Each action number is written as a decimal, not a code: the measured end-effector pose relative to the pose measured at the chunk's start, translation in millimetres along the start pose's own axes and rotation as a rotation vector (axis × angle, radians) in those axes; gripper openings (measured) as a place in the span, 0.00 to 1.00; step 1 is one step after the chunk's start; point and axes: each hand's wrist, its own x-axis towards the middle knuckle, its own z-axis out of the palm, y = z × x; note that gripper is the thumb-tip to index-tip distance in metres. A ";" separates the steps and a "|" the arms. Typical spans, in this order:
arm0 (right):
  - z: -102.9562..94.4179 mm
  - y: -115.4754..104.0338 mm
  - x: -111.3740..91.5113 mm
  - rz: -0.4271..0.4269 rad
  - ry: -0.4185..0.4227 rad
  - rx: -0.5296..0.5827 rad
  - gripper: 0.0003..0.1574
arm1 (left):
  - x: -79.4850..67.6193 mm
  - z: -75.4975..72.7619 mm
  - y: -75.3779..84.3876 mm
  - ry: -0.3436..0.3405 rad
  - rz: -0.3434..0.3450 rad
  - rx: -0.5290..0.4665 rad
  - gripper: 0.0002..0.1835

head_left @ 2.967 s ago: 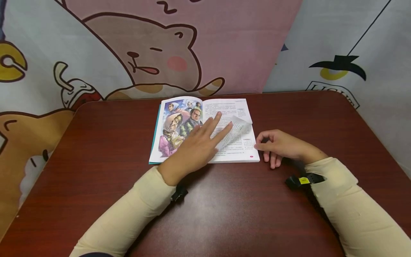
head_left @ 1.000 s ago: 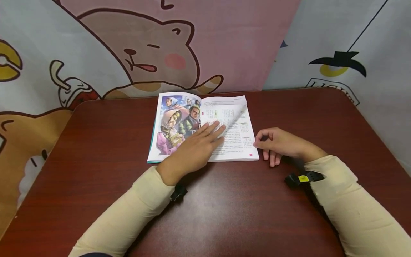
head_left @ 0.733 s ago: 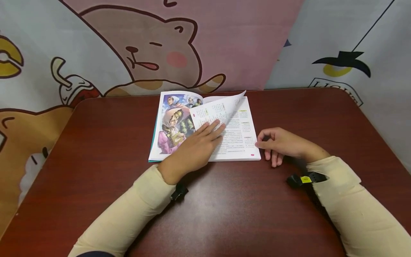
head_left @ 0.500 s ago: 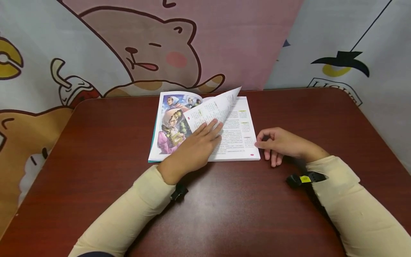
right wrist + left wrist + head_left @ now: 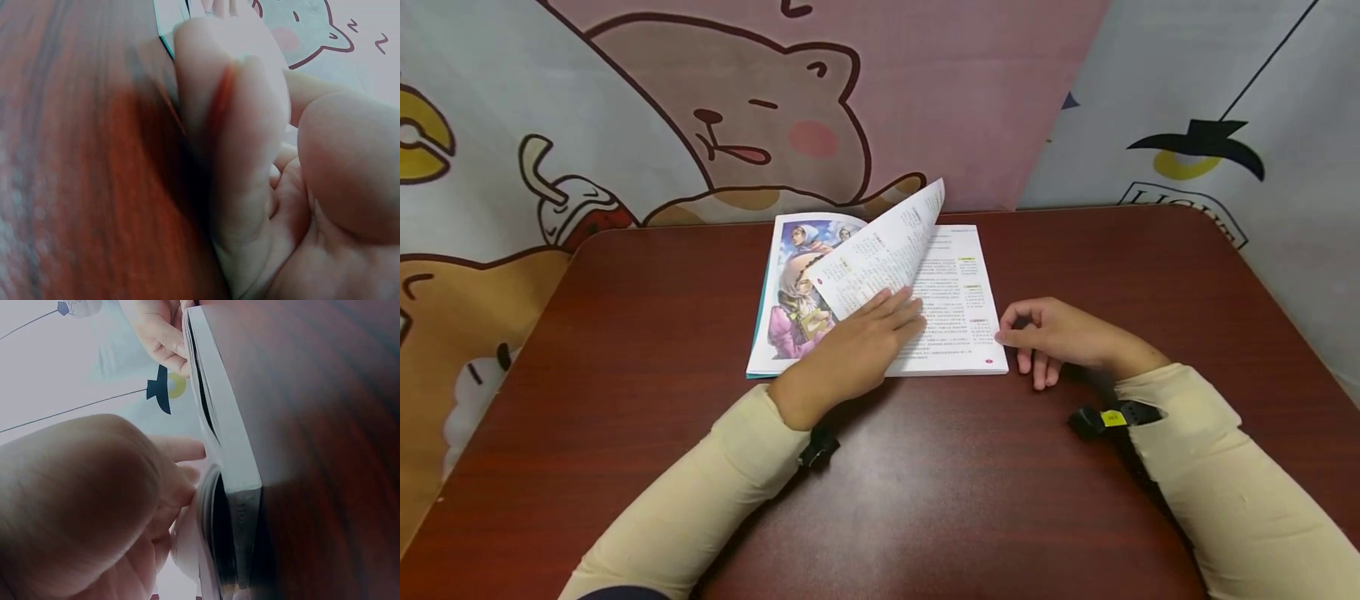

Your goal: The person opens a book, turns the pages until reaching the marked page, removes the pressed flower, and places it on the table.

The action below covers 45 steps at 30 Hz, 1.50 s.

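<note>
Backdrop [image 5: 985,92] with printed cartoons stands behind one reddish-brown table [image 5: 940,500], from its far left corner to its far right corner. At left, one cream sleeve [image 5: 692,500] reaches in over the near edge, with one black device [image 5: 818,450] at its cuff. Beyond that cuff, the left hand [image 5: 853,354] lies with its fingers extended on the page, released and grasping nothing. Under it, one open book [image 5: 951,333] lies flat near the middle of the table's far edge. On the book's left-hand page, one colour illustration [image 5: 784,325] is partly covered by one raised leaf [image 5: 880,246], which slants up so that its top corner overlaps the backdrop in the head view. The right-hand page carries text, with one small pink mark [image 5: 988,361] at its near right corner. Just beside the book's right edge is the right hand [image 5: 1063,337], its fingers bent and its thumb and forefinger tips at that edge; whether they pinch it, I cannot tell. Farther right come a second black device [image 5: 1105,420], bearing one yellow label [image 5: 1113,418], and a second cream sleeve [image 5: 1232,483].
</note>
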 end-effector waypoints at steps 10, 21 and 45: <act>-0.7 0.6 1.7 -0.002 -0.006 0.007 0.22 | 0.1 -0.9 0.6 -0.020 -0.018 -0.004 0.27; -0.3 -1.4 2.2 0.004 -0.012 0.012 0.22 | -1.6 -4.2 3.2 -0.088 -0.118 -0.031 0.26; -0.8 -3.5 -0.1 0.009 -0.013 0.004 0.22 | -2.5 -6.1 2.5 -0.209 -0.241 -0.126 0.37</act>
